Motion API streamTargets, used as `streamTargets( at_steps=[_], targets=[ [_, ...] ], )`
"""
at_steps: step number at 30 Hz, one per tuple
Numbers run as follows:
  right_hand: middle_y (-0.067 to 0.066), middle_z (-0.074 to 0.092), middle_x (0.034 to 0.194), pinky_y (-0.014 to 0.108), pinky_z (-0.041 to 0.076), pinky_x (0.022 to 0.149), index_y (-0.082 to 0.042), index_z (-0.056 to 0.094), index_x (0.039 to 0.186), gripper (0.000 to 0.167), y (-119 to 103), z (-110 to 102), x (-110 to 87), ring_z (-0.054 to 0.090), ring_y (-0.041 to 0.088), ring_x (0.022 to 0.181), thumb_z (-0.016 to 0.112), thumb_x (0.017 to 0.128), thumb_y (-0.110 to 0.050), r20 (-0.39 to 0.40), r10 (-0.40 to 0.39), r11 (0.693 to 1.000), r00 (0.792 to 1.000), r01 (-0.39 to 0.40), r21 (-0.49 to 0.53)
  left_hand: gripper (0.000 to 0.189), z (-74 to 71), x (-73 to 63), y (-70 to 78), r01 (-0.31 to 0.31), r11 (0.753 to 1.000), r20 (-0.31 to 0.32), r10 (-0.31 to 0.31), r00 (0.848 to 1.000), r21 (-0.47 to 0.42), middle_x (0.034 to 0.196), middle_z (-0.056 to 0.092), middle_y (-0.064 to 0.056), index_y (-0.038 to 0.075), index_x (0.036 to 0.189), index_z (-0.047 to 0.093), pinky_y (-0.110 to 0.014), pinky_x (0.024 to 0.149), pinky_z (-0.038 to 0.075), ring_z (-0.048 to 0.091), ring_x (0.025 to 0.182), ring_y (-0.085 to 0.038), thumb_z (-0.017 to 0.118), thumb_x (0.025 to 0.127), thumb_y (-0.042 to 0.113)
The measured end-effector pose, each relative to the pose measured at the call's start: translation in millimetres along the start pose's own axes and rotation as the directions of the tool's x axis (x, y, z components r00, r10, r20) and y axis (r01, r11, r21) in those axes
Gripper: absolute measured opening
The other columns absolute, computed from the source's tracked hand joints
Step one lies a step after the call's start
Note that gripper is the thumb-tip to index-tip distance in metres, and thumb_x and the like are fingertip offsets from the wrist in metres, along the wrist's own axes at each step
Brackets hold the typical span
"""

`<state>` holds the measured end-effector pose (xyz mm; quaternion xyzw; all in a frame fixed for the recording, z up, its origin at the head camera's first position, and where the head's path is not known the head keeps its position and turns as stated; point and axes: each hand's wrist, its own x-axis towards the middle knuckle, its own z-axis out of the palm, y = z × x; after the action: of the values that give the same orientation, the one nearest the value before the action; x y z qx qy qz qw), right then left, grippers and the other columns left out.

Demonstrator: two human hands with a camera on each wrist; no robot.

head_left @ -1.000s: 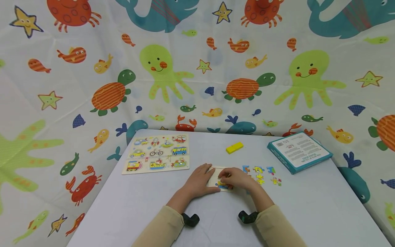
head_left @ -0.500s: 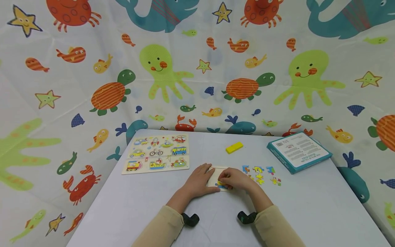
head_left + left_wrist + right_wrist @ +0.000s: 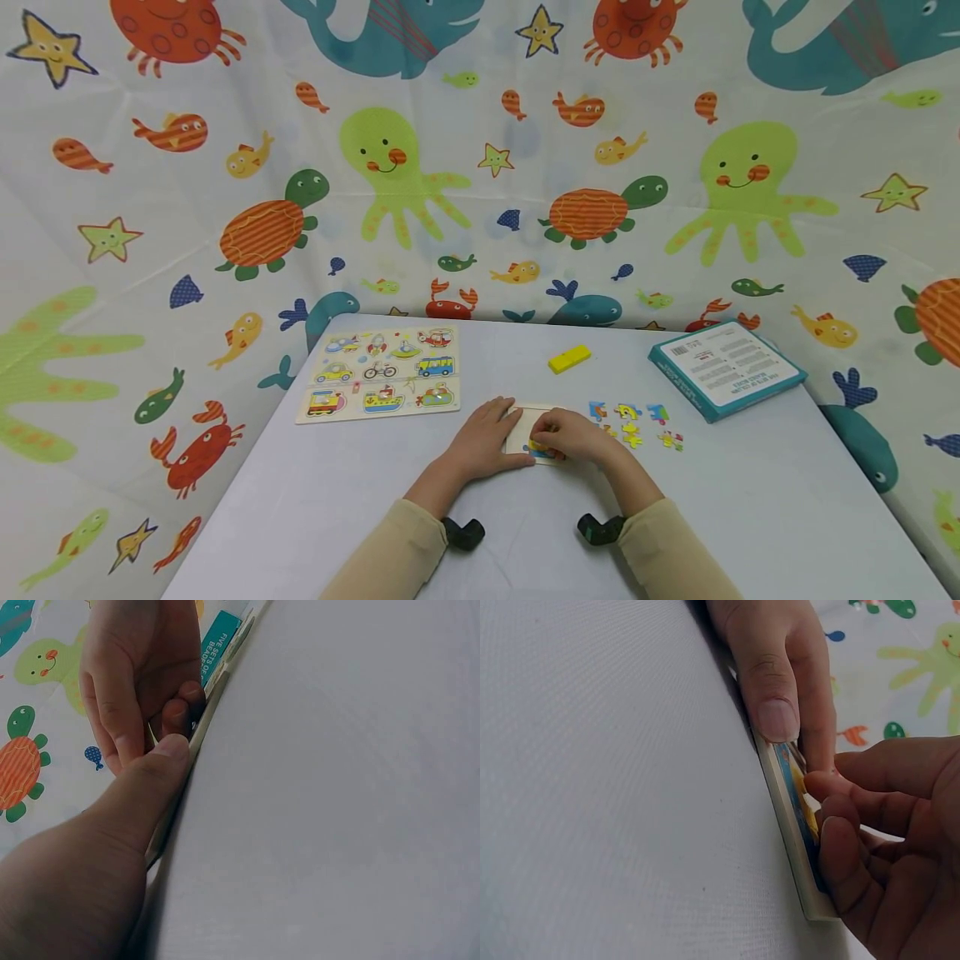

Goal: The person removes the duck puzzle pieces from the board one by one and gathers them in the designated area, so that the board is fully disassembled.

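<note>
A small wooden puzzle board (image 3: 522, 423) lies between my hands, with blue and yellow jigsaw pieces (image 3: 536, 451) along its near side. My left hand (image 3: 483, 443) rests along the board's left side, fingers fairly straight and thumb at the near edge. In the right wrist view that thumb (image 3: 780, 720) presses the board's corner. My right hand (image 3: 576, 433) is over the right part of the board with its fingers curled. Its fingertips pinch a yellow puzzle piece (image 3: 810, 814), mostly hidden by them. Several loose puzzle pieces (image 3: 630, 412) lie right of the board.
A vehicle picture board (image 3: 381, 371) lies at the back left of the white table (image 3: 315, 500). Farther back are a yellow block (image 3: 570, 359) and, at right, a teal box (image 3: 727, 367). A sea-animal cloth (image 3: 480, 225) hangs behind the table.
The right hand and wrist have shifted slightly left over the board, its fingers staying at the same part. The left hand and the loose pieces are where they were.
</note>
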<state>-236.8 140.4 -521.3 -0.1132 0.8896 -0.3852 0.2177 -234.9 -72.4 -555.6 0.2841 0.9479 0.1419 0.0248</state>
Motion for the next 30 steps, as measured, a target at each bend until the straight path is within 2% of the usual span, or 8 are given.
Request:
streamTargets(
  at_steps=[13, 21, 30],
  targets=[
    [0.003, 0.061, 0.082, 0.027, 0.048, 0.06, -0.015, 0.066, 0.098, 0.012, 2.3, 1.1, -0.1, 0.056, 0.017, 0.067, 0.061, 0.098, -0.027, 0.0, 0.031, 0.997, 1.0, -0.031, 0.067, 0.093, 1.6, 0.4, -1.1, -0.002, 1.0, -0.001, 0.002, 1.0, 0.014, 0.161, 0.031, -0.002, 0.019, 0.154, 0.038, -0.043, 0.124, 0.025, 0.025, 0.151, -0.024, 0.051, 0.083, 0.079],
    [0.001, 0.062, 0.084, 0.026, 0.049, 0.062, -0.017, 0.065, 0.098, 0.011, 3.5, 0.6, -0.5, 0.057, 0.016, 0.07, 0.061, 0.098, -0.028, 0.013, 0.04, 0.997, 0.999, -0.041, 0.07, 0.093, 1.0, -0.1, -0.1, 0.0, 1.0, 0.001, 0.0, 1.0, 0.009, 0.161, 0.031, -0.002, 0.02, 0.153, 0.038, -0.044, 0.124, 0.025, 0.025, 0.151, -0.024, 0.051, 0.083, 0.079],
    [0.001, 0.061, 0.081, 0.026, 0.048, 0.061, -0.018, 0.065, 0.1, 0.009, 3.0, -4.7, -3.8, 0.056, 0.016, 0.068, 0.058, 0.1, -0.025, 0.033, 0.006, 0.997, 0.999, -0.009, 0.074, 0.094, 1.8, 0.6, -1.4, -0.004, 1.0, -0.002, 0.004, 1.0, 0.007, 0.161, 0.031, -0.002, 0.02, 0.153, 0.038, -0.044, 0.124, 0.025, 0.025, 0.151, -0.024, 0.049, 0.083, 0.08]
  ],
)
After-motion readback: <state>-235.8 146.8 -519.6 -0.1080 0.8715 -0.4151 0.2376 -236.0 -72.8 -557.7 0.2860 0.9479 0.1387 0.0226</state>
